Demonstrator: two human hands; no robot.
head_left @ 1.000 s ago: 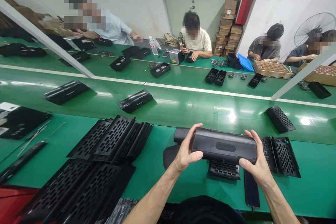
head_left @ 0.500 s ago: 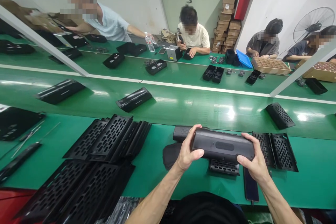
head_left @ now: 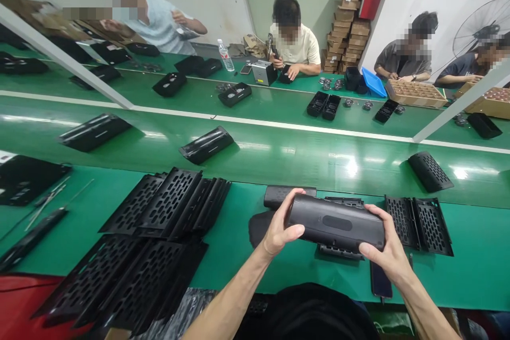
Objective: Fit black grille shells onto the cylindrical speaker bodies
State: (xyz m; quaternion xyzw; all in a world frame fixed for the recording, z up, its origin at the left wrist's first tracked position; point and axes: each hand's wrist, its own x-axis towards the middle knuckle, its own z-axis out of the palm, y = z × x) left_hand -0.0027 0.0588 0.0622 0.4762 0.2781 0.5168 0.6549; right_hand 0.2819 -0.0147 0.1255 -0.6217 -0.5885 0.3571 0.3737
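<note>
One black tool (head_left: 34, 239) far left on bench (head_left: 470, 276). Next, several slotted panels (head_left: 171, 202) piled in two overlapping groups. Then left hand (head_left: 281, 228) curled round left end of casing (head_left: 337, 220), up off bench, right end tilted slightly lower. Grille (head_left: 346, 255) beneath casing, mostly hidden. Phone (head_left: 380, 280) on bench, far end covered. Right hand (head_left: 387, 247) curled round right end of casing; gripping it between both hands. Further right, panel pair (head_left: 432, 226) side by side on bench, then lone cover (head_left: 430, 171) beyond bench edge.
</note>
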